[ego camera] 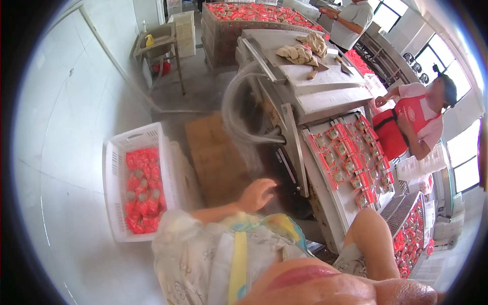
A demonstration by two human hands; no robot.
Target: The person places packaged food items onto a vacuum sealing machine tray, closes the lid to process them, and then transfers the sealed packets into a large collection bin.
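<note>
My left hand (257,195) hangs in front of my body with its fingers apart and slightly curled, holding nothing. It is nearest the side of a steel packing machine, apparently a vacuum sealer (328,95). My right arm (371,240) is bent at the elbow beside the machine's bed, and its hand is out of view. On that bed (345,198), small red-and-clear packets (349,166) lie in several rows. To my left, a white plastic crate (173,167) holds a heap of red packets (145,190).
Brown cardboard (209,156) lies on the floor, beside a clear hose (228,103). Beige cloths (299,54) and a scraper-like blade (344,66) rest on the machine's lid. A person in a red apron (408,118) stands across it. Behind are a large packet-filled bin (225,44) and a sink (160,36).
</note>
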